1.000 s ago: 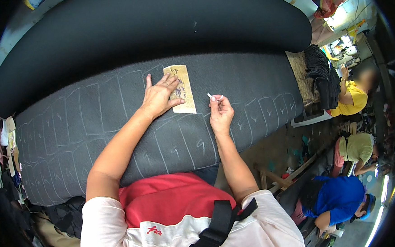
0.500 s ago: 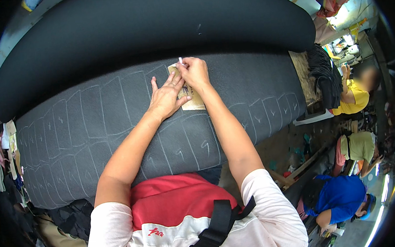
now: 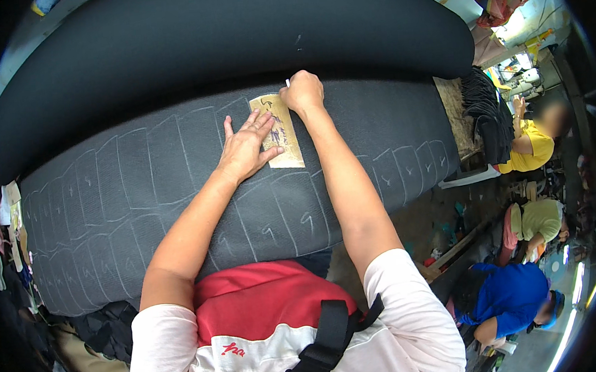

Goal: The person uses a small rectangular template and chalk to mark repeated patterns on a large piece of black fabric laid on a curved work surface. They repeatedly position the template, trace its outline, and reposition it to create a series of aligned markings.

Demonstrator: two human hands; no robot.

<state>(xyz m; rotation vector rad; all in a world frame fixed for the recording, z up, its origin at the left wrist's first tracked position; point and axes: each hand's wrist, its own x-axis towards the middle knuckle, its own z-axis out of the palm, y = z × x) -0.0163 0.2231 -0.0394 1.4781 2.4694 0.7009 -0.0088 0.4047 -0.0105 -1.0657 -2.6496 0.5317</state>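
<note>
My left hand (image 3: 248, 147) lies spread and flat on a tan cardboard template (image 3: 282, 129) with dark handwriting on it. The template rests on black fabric (image 3: 167, 160) marked with rows of pale outlines and small marks. Closed fingers of my right hand (image 3: 303, 92) pinch a white piece of chalk (image 3: 288, 83), whose end pokes out beside the template's upper right corner. Most of the chalk is hidden in the fingers.
Behind the marked fabric lies a thick black fabric roll (image 3: 234, 33). A stack of black cut pieces (image 3: 482, 106) hangs at the right end. Farther right sit people in yellow (image 3: 536, 145), light green (image 3: 542, 219) and blue (image 3: 512, 289). Dark scraps (image 3: 109, 327) lie at lower left.
My right hand has moved from over the template to its upper right edge, uncovering more of the writing. My left hand stays pressed on the template.
</note>
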